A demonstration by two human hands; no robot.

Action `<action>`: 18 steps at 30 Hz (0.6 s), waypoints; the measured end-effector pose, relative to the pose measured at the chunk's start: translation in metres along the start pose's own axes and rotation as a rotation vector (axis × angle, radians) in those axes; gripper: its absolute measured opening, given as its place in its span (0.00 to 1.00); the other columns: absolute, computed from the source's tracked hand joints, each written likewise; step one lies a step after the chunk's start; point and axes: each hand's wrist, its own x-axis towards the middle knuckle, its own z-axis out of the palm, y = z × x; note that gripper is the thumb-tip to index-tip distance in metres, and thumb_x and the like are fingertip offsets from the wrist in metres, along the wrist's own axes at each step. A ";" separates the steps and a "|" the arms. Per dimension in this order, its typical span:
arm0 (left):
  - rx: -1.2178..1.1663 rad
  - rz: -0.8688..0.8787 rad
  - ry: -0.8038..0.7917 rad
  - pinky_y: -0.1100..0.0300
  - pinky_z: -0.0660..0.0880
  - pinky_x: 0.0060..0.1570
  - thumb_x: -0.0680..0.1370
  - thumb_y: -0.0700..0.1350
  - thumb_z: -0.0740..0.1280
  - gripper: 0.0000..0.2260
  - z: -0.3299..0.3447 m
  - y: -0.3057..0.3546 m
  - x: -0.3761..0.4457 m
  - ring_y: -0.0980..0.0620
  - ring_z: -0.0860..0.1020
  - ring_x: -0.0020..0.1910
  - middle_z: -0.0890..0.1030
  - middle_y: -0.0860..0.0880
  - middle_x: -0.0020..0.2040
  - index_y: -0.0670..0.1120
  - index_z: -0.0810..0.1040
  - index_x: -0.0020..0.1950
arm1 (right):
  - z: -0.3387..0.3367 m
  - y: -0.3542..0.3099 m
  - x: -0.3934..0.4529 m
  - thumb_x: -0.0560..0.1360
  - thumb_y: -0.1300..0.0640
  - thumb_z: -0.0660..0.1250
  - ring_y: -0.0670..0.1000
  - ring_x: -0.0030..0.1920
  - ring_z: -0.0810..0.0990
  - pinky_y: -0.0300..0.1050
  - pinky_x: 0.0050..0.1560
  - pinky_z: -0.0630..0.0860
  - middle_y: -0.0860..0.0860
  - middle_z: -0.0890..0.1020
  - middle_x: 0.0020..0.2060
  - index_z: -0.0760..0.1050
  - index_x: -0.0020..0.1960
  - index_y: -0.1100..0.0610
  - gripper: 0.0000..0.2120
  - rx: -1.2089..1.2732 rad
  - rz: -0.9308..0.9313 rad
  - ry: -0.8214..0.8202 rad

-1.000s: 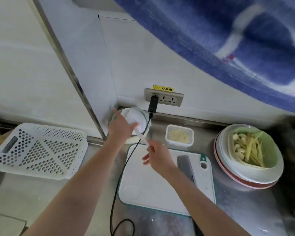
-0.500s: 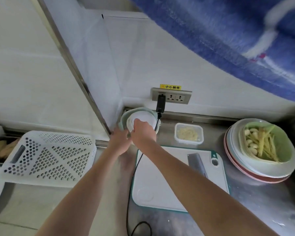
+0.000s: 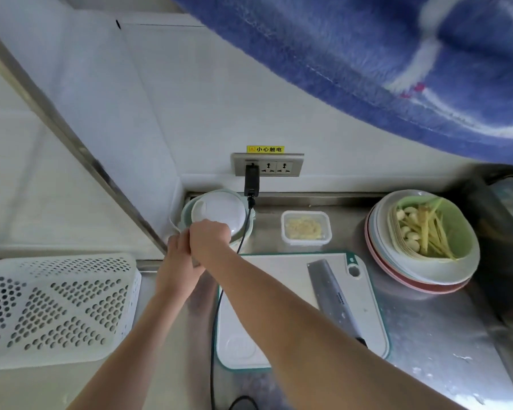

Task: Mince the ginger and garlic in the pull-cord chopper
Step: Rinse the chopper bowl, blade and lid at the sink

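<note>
Chopper (image 3: 219,213) sits on the tabletop (image 3: 427,327) in the wall corner, just below-left of the socket (image 3: 267,164). Right hand (image 3: 209,236) fisted over the lid's near edge; what it grips is hidden. Left hand (image 3: 179,257) pressed against the chopper's near side, touching the right; grasp can't be told. Ginger and garlic (image 3: 421,232) in the green bowl, well right of the chopper. Tub of mince (image 3: 305,227) between them.

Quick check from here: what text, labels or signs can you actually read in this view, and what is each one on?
"小心触电", with a small warning symbol: yellow sticker on the white wall, just above the grey metal wall socket plate.
Dark printed marking on the grey cleaver blade lying on the white cutting board: too small and blurred to read.
No other readable text.
</note>
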 end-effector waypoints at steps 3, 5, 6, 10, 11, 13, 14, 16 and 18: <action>-0.121 -0.042 -0.025 0.47 0.74 0.56 0.72 0.51 0.72 0.39 0.002 0.008 0.004 0.40 0.73 0.61 0.65 0.41 0.69 0.43 0.56 0.76 | 0.003 0.031 -0.012 0.81 0.54 0.55 0.56 0.45 0.78 0.43 0.40 0.68 0.54 0.78 0.42 0.76 0.49 0.58 0.13 0.195 0.056 0.101; -0.086 -0.053 -0.038 0.45 0.68 0.65 0.72 0.56 0.71 0.42 0.006 0.014 0.009 0.37 0.65 0.69 0.56 0.40 0.75 0.41 0.53 0.77 | 0.011 0.058 -0.026 0.82 0.51 0.52 0.57 0.44 0.76 0.44 0.38 0.68 0.56 0.77 0.43 0.74 0.48 0.57 0.15 0.327 0.081 0.083; -0.081 -0.055 -0.031 0.45 0.66 0.67 0.72 0.57 0.71 0.43 0.007 0.016 0.012 0.37 0.62 0.71 0.54 0.41 0.77 0.40 0.52 0.77 | 0.015 0.072 -0.033 0.81 0.51 0.52 0.57 0.43 0.76 0.45 0.38 0.70 0.55 0.77 0.42 0.72 0.46 0.56 0.14 0.388 0.067 0.060; -0.105 -0.050 -0.054 0.45 0.65 0.68 0.70 0.56 0.74 0.43 0.000 0.007 0.031 0.40 0.59 0.74 0.54 0.41 0.77 0.40 0.55 0.76 | 0.022 0.131 -0.071 0.80 0.50 0.57 0.56 0.39 0.78 0.49 0.40 0.76 0.54 0.80 0.39 0.75 0.46 0.56 0.12 0.585 0.102 0.259; -0.146 -0.047 -0.082 0.46 0.65 0.67 0.69 0.54 0.75 0.43 -0.002 0.003 0.034 0.40 0.62 0.73 0.57 0.41 0.76 0.40 0.56 0.75 | 0.023 0.148 -0.087 0.79 0.50 0.58 0.56 0.37 0.79 0.51 0.39 0.77 0.53 0.81 0.37 0.75 0.46 0.55 0.11 0.682 0.167 0.408; -0.207 -0.038 -0.148 0.48 0.65 0.67 0.68 0.52 0.76 0.44 -0.008 -0.002 0.041 0.41 0.64 0.72 0.60 0.42 0.76 0.41 0.54 0.76 | 0.027 0.195 -0.122 0.78 0.51 0.60 0.56 0.34 0.79 0.55 0.37 0.79 0.51 0.81 0.34 0.75 0.45 0.54 0.08 0.820 0.426 0.729; -0.202 -0.038 -0.179 0.49 0.64 0.68 0.69 0.51 0.76 0.45 -0.011 -0.003 0.043 0.42 0.63 0.72 0.59 0.42 0.76 0.41 0.53 0.76 | 0.030 0.223 -0.137 0.78 0.51 0.60 0.57 0.34 0.79 0.57 0.37 0.79 0.52 0.80 0.34 0.73 0.45 0.54 0.08 0.870 0.599 0.855; -0.183 -0.039 -0.215 0.49 0.62 0.69 0.69 0.50 0.76 0.45 -0.014 -0.003 0.048 0.42 0.62 0.73 0.57 0.42 0.77 0.40 0.51 0.76 | 0.029 0.276 -0.159 0.77 0.49 0.59 0.60 0.35 0.80 0.56 0.35 0.79 0.56 0.80 0.40 0.69 0.50 0.54 0.09 1.013 0.966 0.981; -0.171 -0.055 -0.224 0.47 0.61 0.70 0.69 0.48 0.77 0.46 -0.015 0.000 0.052 0.41 0.60 0.74 0.55 0.41 0.77 0.39 0.51 0.76 | 0.026 0.317 -0.167 0.77 0.47 0.61 0.61 0.39 0.82 0.53 0.35 0.80 0.59 0.79 0.48 0.65 0.60 0.57 0.18 1.315 1.250 0.906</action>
